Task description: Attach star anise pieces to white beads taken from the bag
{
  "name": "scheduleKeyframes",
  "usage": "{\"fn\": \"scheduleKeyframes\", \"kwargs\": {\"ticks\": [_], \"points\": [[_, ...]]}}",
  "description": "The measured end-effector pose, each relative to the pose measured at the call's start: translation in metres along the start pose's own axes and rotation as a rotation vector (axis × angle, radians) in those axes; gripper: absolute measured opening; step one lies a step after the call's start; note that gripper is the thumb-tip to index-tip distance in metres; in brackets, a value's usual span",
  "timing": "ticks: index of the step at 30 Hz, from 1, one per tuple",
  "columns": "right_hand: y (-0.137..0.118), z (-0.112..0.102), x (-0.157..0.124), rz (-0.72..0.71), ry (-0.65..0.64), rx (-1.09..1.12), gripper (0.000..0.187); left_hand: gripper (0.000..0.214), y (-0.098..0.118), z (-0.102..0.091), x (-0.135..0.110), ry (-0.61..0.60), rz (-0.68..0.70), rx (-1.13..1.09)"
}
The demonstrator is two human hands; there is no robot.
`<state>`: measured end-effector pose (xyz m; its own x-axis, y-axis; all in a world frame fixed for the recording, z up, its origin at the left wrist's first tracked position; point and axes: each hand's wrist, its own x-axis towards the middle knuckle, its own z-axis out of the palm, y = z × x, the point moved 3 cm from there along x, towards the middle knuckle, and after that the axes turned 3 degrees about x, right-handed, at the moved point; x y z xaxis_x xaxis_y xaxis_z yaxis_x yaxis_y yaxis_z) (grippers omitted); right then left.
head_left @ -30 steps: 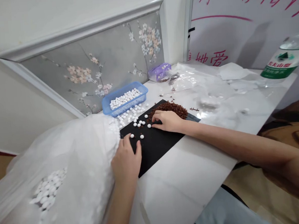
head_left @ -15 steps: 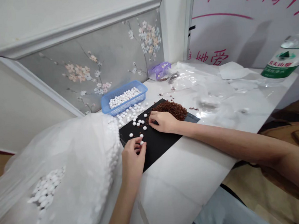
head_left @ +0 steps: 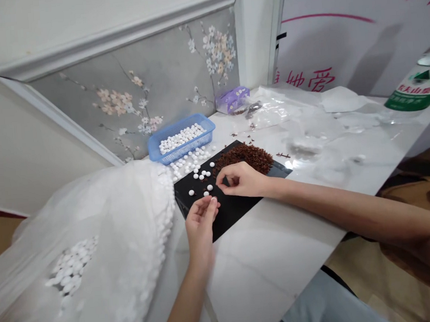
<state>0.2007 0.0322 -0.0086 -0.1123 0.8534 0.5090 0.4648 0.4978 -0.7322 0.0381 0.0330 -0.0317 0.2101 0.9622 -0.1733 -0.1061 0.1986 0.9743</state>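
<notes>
My left hand [head_left: 201, 223] is closed in a pinch over the near left part of a black mat [head_left: 236, 208]. A white ball, mostly hidden by the fingertips, is in that pinch. My right hand [head_left: 240, 180] is also pinched, thumb against forefinger, just right of the left one. Whatever its fingertips hold is too small to make out. Behind the right hand lies a heap of small reddish-brown pieces [head_left: 249, 156] on the mat. Several loose white balls [head_left: 201, 176] are scattered on the mat's left side.
A blue basket [head_left: 153, 150] of white balls stands against the wall, with more balls spilled before it. On the left bulges a large translucent bag [head_left: 130, 211] full of balls. Clear plastic bags [head_left: 281, 110], a purple packet [head_left: 233, 100] and a large bottle [head_left: 412, 91] lie beyond.
My left hand has moved right and slightly up, closer to the right hand, with its white ball now mostly covered. My right hand has drawn away from the brown heap, towards me.
</notes>
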Motion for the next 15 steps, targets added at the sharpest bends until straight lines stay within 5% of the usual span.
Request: {"fn": "scheduleKeyframes", "kwargs": {"ticks": [15], "points": [[-0.025, 0.008, -0.008, -0.184, 0.125, 0.090, 0.007, 0.016, 0.002, 0.002, 0.006, -0.106, -0.161, -0.237]]}}
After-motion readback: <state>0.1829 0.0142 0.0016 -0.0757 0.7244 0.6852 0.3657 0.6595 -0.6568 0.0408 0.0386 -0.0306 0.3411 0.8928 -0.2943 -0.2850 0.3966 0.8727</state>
